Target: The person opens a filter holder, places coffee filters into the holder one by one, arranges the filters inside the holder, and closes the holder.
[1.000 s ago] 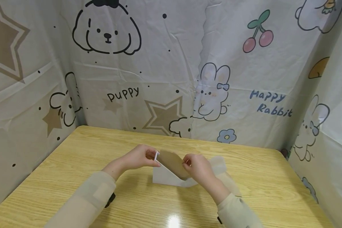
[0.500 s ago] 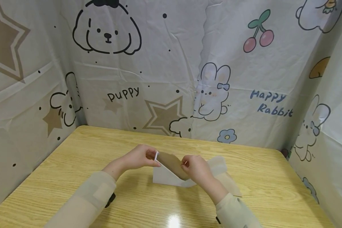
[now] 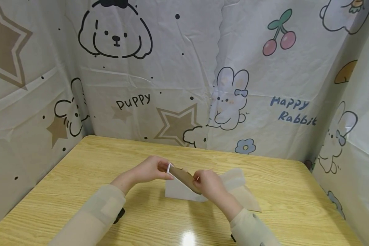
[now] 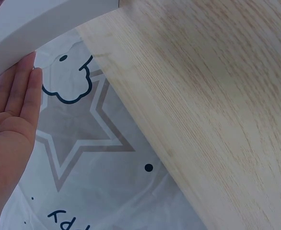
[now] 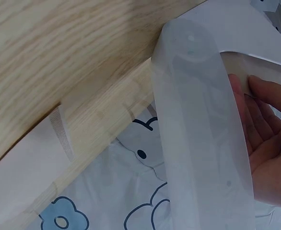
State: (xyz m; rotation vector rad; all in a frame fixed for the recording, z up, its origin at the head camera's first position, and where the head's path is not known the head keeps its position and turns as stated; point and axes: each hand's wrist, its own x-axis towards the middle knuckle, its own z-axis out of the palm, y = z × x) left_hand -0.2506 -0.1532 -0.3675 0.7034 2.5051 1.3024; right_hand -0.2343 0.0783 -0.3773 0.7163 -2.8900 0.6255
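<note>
A white slant-cut file box (image 3: 181,188) stands on the table, its tall end to the left. My left hand (image 3: 150,168) grips that tall end, thumb on the near side; in the left wrist view its fingers lie along the box wall (image 4: 49,28). Inside the box sits a brown cardboard sheet (image 3: 181,176), only its upper part showing above the slanted edge. My right hand (image 3: 210,184) pinches the sheet's right part between thumb and fingers. A translucent whitish strip (image 5: 203,124) runs out from the box's low end, beside the right hand.
A beige paper-like piece (image 3: 249,200) lies on the wooden table (image 3: 135,218), just right of the right hand. Printed cloth (image 3: 172,78) hangs along the back and both sides of the table.
The brown cardboard sheet has sunk lower into the file box. My right hand has moved slightly left and down with it. The left hand has kept its place.
</note>
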